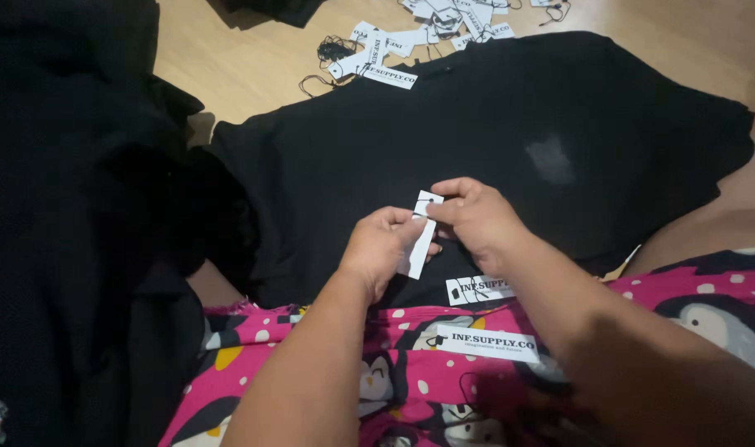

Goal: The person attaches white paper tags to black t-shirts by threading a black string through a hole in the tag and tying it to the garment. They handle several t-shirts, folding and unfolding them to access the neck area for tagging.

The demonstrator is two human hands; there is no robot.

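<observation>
Step in hand: stringing a white tag (421, 234) over the black garment (476, 124) spread on the floor (253, 58). Left hand (383, 248) pinching tag; right hand (475, 219) fingers closed at its top hole. Next, probably: thread through with fine, steady grip.

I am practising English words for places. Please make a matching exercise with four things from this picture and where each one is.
Things:
1. white tag
2. heap of tags
3. black garment
4. two more tags

Places:
A. spread on the wooden floor
B. held by the left hand and right hand
C. on the person's lap
D. far side of the garment

Pairs: 1-B, 2-D, 3-A, 4-C
</observation>
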